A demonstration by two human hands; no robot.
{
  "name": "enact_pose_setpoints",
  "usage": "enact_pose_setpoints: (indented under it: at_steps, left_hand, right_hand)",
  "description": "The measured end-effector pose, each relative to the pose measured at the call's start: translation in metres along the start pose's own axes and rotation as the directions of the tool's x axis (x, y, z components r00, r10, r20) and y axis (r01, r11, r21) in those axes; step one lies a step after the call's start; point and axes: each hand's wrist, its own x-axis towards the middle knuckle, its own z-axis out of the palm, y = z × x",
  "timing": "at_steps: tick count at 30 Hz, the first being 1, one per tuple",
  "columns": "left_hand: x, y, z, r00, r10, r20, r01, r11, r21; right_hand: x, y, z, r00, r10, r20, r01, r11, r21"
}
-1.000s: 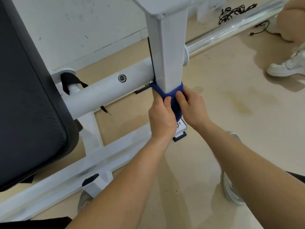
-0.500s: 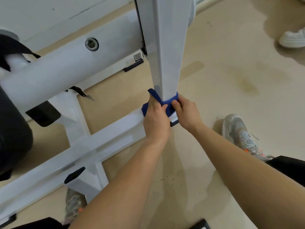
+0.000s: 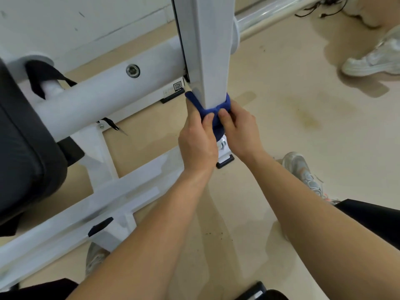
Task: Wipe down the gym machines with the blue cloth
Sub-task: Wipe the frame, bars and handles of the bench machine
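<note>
The blue cloth point(image 3: 194, 100) is wrapped around the lower part of the white square upright post point(image 3: 207, 50) of the gym machine. My left hand point(image 3: 198, 141) grips the cloth's left end and my right hand point(image 3: 240, 128) grips its right end; both ends meet between my thumbs in front of the post. Below my hands the post's foot with a black cap point(image 3: 225, 162) stands on the floor.
A white round crossbar point(image 3: 104, 98) runs left from the post to a black padded seat point(image 3: 23, 148). A white base beam point(image 3: 86, 213) lies on the beige floor. Another person's white shoe point(image 3: 372, 61) is at the upper right; my own shoe point(image 3: 303, 169) is right of my arm.
Both hands slid the wrapped cloth down the post to its base, then back up a little. The camera view shifted with the movement.
</note>
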Motion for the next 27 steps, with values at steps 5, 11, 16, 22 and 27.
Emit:
enact_pose_setpoints:
  at_steps: [5,11,16,22,27]
  left_hand:
    - [0.001,-0.005,0.005,1.0,-0.009,0.011,0.009,1.0,-0.022]
    - [-0.008,-0.036,0.024,0.995,-0.026,0.093,0.024,0.999,0.021]
    - [-0.016,-0.06,0.035,0.968,-0.155,0.198,0.127,0.981,0.148]
    - [-0.021,-0.056,0.009,0.937,-0.241,0.254,0.169,0.947,0.274]
    - [-0.048,-0.047,-0.025,0.869,-0.333,0.367,0.273,0.94,0.206]
  right_hand:
    - [0.005,0.005,0.006,1.0,-0.007,-0.027,0.006,0.999,-0.036]
    - [0.001,0.046,0.021,0.998,0.057,0.012,-0.057,0.998,-0.04]
    - [-0.006,0.077,0.023,0.977,0.14,0.162,-0.134,0.99,-0.048]
    - [-0.029,0.061,0.033,0.941,0.334,0.058,-0.338,0.939,0.068]
    - [-0.082,0.021,0.038,0.818,0.506,0.275,-0.572,0.77,0.284]
